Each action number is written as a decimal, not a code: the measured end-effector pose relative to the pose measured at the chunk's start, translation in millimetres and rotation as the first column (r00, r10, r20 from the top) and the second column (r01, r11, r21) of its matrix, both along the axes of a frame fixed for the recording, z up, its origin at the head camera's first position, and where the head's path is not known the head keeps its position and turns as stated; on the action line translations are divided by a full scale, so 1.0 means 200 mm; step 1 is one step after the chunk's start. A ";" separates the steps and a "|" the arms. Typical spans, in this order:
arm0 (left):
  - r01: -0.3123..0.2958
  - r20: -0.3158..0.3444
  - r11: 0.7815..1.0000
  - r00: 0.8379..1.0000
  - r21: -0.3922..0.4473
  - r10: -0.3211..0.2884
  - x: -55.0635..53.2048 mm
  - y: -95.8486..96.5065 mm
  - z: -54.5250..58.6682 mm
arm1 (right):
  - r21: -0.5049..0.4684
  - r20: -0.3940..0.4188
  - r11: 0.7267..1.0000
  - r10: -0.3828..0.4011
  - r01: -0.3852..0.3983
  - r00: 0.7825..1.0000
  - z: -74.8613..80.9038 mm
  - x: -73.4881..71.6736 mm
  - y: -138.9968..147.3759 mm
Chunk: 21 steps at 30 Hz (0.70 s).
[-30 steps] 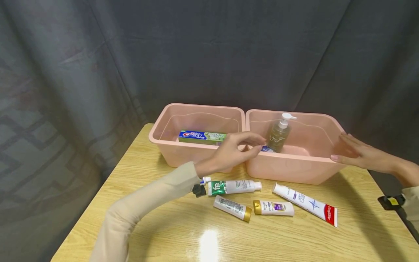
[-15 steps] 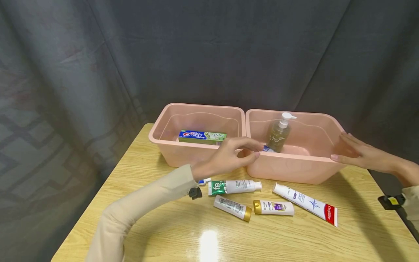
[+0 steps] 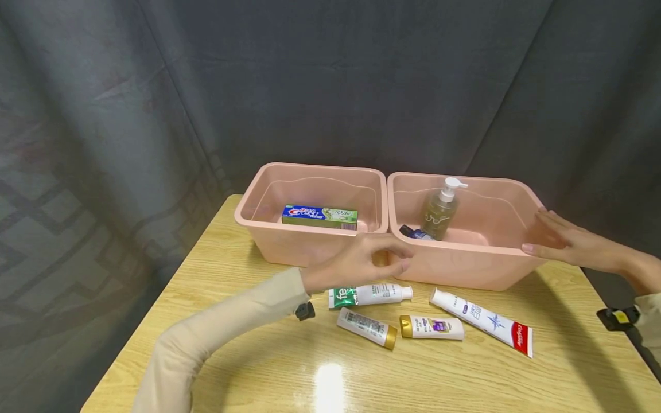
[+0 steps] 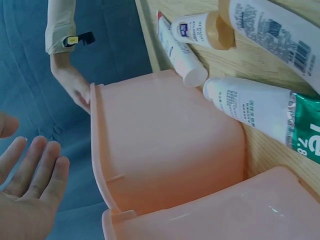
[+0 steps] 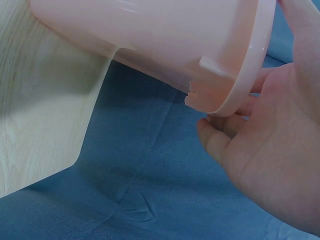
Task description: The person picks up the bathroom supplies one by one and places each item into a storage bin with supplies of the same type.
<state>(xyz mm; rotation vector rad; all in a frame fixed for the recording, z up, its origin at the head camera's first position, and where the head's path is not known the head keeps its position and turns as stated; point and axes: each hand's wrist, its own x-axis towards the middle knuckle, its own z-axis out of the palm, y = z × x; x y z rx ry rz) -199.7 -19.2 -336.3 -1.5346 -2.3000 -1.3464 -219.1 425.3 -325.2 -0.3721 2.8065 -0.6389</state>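
Note:
My left hand (image 3: pixel 364 261) hovers in front of the two pink bins, fingers loosely bent, thumb apart, nothing in its hold. Its palm and separate fingers (image 4: pixel 37 170) show at the left wrist view's lower left. On the far right, my right hand (image 3: pixel 578 246) holds the end rim of the right bin (image 3: pixel 465 267). In the right wrist view, the fingers (image 5: pixel 217 142) bend about the rim, partly hidden by it. Inside that bin stand a pump bottle (image 3: pixel 439 215) and, low beside it, a small dark blue item (image 3: pixel 413 232). A toothpaste box (image 3: pixel 320 217) lies in the left bin (image 3: pixel 294 244).
In front of the bins lie a green-and-white tube (image 3: pixel 372 294), two white tubes with gold caps, one (image 3: pixel 364 328) beside the other (image 3: pixel 434 327), and a Colgate toothpaste tube (image 3: pixel 482 318). A grey curtain (image 3: pixel 330 86) hangs behind the wooden table (image 3: pixel 258 367).
My left hand has drawn back from over the right bin's front rim, down and slightly left, uncovering the dark blue item inside. My right hand has stayed where it was.

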 end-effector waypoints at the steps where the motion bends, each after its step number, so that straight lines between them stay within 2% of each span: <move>1: 0.007 0.000 1.000 1.000 -0.008 -0.007 0.00 0.00 -0.01 | 0.000 0.000 1.000 0.000 0.000 1.000 0.00 0.00 0.00; 3: 0.016 -0.013 1.000 1.000 -0.019 -0.016 0.01 0.00 -0.02 | 0.004 0.001 1.000 -0.002 0.002 1.000 0.00 0.00 0.00; 9: 0.038 -0.107 0.999 0.993 -0.022 -0.041 0.00 0.00 -0.07 | 0.003 0.011 1.000 -0.004 0.004 1.000 0.01 -0.01 0.00; 15: 0.078 -0.120 0.996 0.989 -0.033 -0.081 0.01 0.00 -0.13 | 0.001 0.018 1.000 -0.005 0.005 1.000 0.01 -0.01 0.00; 21: 0.075 -0.113 0.991 0.990 -0.112 -0.088 0.02 -0.02 -0.18 | -0.010 0.020 1.000 -0.001 0.001 1.000 0.01 0.00 -0.01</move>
